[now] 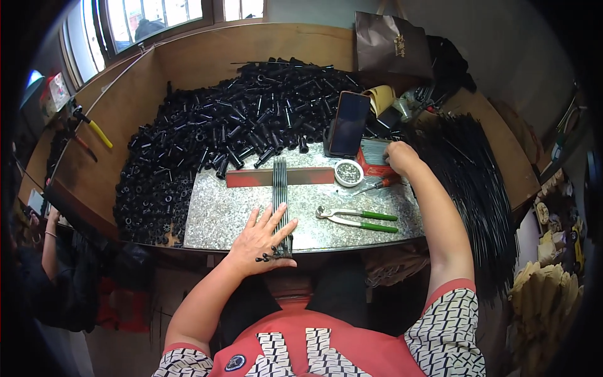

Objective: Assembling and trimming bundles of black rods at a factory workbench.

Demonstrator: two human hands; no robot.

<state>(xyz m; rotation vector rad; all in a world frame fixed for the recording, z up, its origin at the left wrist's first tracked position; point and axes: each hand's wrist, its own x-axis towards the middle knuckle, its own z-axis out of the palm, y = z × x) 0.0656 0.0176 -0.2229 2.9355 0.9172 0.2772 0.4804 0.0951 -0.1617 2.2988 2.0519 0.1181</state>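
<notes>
My left hand point(259, 242) lies flat, fingers spread, on a row of thin dark rods point(280, 182) at the front edge of the speckled stone slab. Several small black-tipped ends point(267, 255) show beside its palm. The rods cross over a flat red-and-dark bar point(248, 178). My right hand point(402, 157) reaches down to a red tray point(377, 169) holding thin pale pieces. Its fingers are bent together at the tray; what they pinch, if anything, is hidden. Next to the tray are a white bowl point(348, 173) of small bits and a screwdriver point(377, 185).
Green-handled pincers point(358, 218) lie on the slab point(213, 213). A phone point(349, 124) stands behind the bowl. Black tubular parts point(251, 119) are heaped behind and left; long black rods point(471, 188) lie at right. Another person's arm point(50, 245) shows at far left.
</notes>
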